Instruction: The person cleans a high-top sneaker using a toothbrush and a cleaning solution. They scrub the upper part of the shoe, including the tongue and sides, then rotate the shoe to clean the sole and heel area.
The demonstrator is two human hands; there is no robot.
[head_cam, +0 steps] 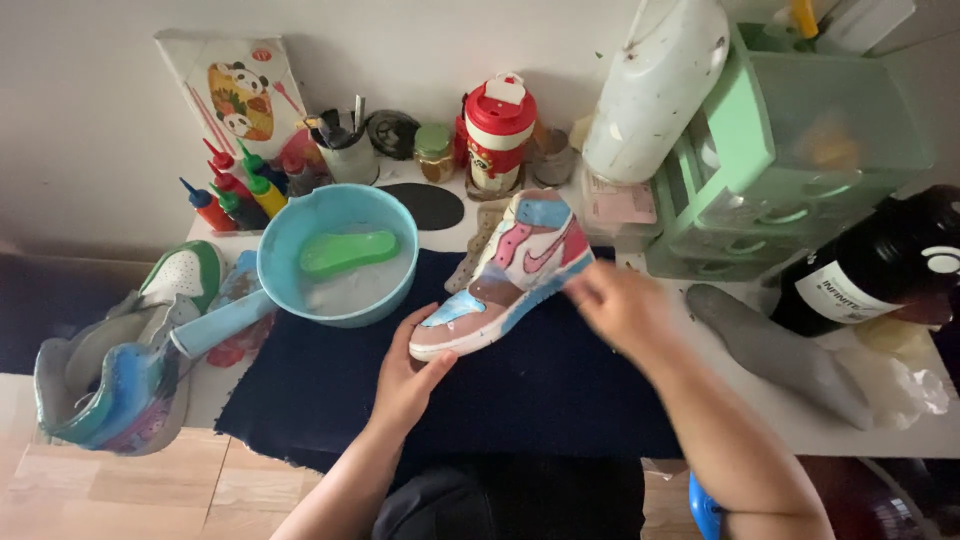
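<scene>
Left hand (408,372): is cupping the toe of the painted sneaker (510,272), thumb on one side and fingers curling up the other, gripping it.
Right hand (622,305): is blurring at the sneaker's heel, fingers bent toward the shoe; I cannot tell whether it is actually pinching anything.
Sneaker: is resting tilted on the dark cloth (520,385), toe nearest the person, its high collar pointing away.
Blue basin (337,252): is sitting just left of the sneaker, holding water and a green brush (347,251).
Red-lidded cup (498,132): is standing behind the sneaker, by the wall.
Squeeze bottles (234,190): are clustering left of the basin.
Second shoe (125,375): is lying well left of the sneaker, off the cloth.
Green drawer unit (800,150): is standing right of the sneaker, a dark bottle (880,262) lying beside it.
</scene>
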